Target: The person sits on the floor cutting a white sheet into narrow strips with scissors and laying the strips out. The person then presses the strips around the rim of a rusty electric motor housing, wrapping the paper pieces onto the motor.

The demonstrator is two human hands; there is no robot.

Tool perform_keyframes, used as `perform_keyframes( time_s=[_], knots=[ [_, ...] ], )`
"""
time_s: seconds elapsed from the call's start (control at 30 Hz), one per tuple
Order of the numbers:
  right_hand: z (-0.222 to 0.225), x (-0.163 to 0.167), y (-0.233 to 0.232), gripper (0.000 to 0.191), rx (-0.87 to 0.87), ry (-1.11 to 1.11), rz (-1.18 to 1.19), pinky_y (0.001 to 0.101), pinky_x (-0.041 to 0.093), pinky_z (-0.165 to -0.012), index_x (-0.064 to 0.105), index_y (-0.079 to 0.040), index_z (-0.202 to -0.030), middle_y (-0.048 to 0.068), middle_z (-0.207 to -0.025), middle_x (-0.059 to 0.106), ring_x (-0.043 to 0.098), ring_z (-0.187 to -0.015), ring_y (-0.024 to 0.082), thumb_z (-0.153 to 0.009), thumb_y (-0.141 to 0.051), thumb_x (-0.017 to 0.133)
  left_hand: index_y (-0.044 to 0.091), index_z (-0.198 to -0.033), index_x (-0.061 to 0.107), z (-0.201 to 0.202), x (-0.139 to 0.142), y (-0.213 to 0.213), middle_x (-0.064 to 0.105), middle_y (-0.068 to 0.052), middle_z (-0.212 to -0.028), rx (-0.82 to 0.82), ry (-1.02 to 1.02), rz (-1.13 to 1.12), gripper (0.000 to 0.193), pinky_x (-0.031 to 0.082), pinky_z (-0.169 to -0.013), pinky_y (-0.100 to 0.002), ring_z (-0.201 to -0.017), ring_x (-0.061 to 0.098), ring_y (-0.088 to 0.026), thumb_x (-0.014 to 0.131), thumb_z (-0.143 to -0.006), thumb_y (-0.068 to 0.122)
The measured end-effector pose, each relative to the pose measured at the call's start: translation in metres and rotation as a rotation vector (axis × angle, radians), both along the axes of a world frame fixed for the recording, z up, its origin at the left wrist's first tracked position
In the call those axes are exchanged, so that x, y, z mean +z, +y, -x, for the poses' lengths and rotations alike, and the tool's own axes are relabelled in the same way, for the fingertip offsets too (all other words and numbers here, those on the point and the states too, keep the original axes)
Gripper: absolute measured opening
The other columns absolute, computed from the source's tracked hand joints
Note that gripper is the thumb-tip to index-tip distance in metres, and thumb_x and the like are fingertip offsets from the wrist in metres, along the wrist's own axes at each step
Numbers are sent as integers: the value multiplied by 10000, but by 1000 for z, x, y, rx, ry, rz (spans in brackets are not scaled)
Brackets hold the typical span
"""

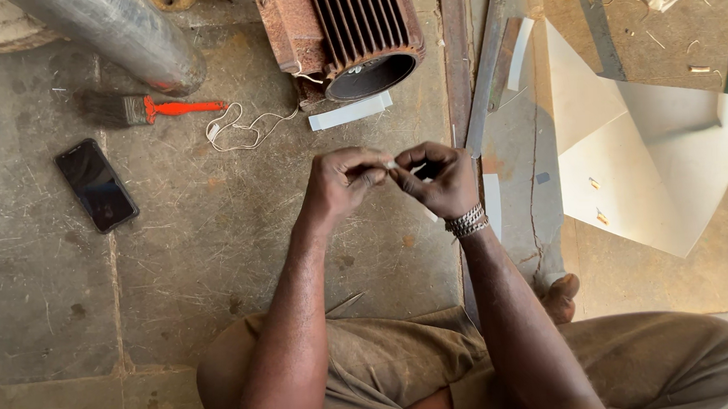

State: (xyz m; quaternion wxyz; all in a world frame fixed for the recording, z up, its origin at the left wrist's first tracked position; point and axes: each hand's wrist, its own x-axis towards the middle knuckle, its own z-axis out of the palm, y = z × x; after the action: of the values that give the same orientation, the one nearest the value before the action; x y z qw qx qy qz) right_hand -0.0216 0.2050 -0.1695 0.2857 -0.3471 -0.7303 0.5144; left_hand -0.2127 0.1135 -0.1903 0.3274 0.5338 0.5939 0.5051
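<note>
One screen only: a phone (96, 184) lies flat on the floor (216, 237) at the left, well apart from the hands; a black rounded rectangle, tilted, its screen dark and glossy; no packages, labels or signs show.

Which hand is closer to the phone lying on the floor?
Left. The left hand is raised over the floor to the right of the black phone, well apart from it. The right hand is farther right still, meeting the left hand's fingers.
</note>
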Motion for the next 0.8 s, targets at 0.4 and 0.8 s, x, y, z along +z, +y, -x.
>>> perform_keyframes(
  time_s=[0.4,0.8],
  knots=[
    [136,-69,52,119,-500,206,54,253,598,-647,753,16,-884,79,-805,787,723,-713,101,-862,-61,840,23,-1507,491,12,-68,31,590,-158,-1486,256,-564,-42,473,521,-1118,-352,-1324,598,-195,598,-1083,204],
    [144,-61,48,164,-558,39,-26,272,571,-582,752,4,-822,87,-728,778,724,-639,112,-847,-137,833,45,-1453,584,8,-80,28,648,-158,-1438,355,-698,-36,423,534,-1156,-364,-1335,617,-212,635,-1070,218]
  ],
)
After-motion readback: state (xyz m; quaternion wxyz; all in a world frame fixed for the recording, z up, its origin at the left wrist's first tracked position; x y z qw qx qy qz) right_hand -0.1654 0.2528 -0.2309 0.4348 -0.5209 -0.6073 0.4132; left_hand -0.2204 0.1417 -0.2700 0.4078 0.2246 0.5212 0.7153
